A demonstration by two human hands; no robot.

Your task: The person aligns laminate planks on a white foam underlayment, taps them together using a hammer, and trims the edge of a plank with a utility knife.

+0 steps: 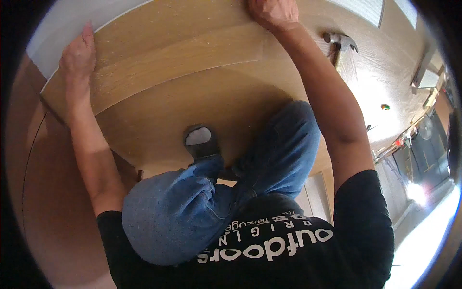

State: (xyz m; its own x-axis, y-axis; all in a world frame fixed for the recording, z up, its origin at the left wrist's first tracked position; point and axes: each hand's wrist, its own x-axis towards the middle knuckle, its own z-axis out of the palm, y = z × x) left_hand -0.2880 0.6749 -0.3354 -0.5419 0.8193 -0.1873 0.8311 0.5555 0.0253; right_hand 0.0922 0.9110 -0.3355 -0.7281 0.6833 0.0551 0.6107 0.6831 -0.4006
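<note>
A wood-grain board (183, 41) with sawdust specks lies across the far side, its outer edge pale. At its left end my left hand (79, 55) is closed around the edge, thumb pointing away from me. My right hand (274, 13) is closed near the board's right end, partly cut off by the top of the view; whatever its curled fingers hold is hidden. Nearer to me is another wood-grain panel (159, 106), meeting the board along a thin curved line. My foot in a dark slipper (198, 139) rests on this nearer panel, and my bent knees are close by.
A claw hammer (342, 42) lies on a shiny wood-grain surface (370, 62) right of my right forearm. Farther right are a small round green-and-orange object (385, 107) and cluttered items beside a fan (425, 129). A reddish-brown surface (57, 192) lies left.
</note>
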